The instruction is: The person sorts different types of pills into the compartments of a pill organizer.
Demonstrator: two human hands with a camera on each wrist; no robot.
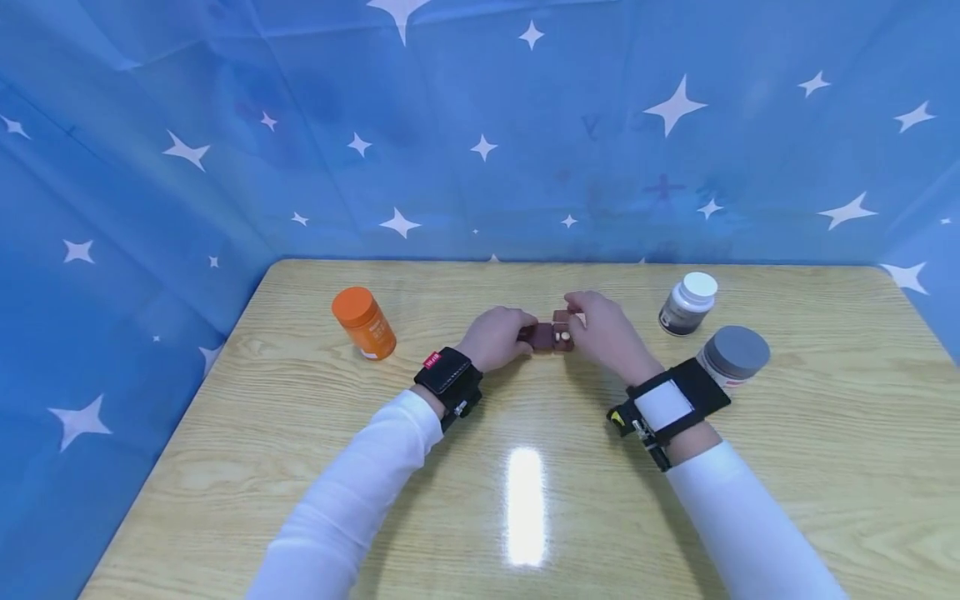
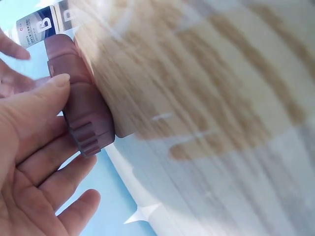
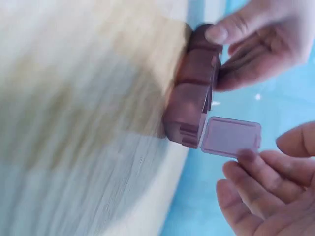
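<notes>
A dark reddish-brown pill organizer (image 1: 543, 336) lies on the table between the two hands. Its right-end lid (image 3: 231, 137) stands raised, and a few pale pills (image 1: 562, 336) show in the compartment below. My left hand (image 1: 496, 337) grips the other end, thumb on the near side and fingers behind, as the left wrist view (image 2: 44, 142) of the organizer (image 2: 81, 98) shows. At the raised lid is my right hand (image 1: 606, 333); in the right wrist view a fingertip (image 3: 246, 156) meets the lid's edge, with the thumb held apart and the fingers loosely bent.
An orange bottle (image 1: 365, 323) stands to the left of the hands. On the right are a white-capped bottle (image 1: 687, 303) and a grey-lidded jar (image 1: 735, 354), the jar close by the right wrist. A blue star-patterned cloth (image 1: 450, 125) hangs behind the wooden table (image 1: 465, 492).
</notes>
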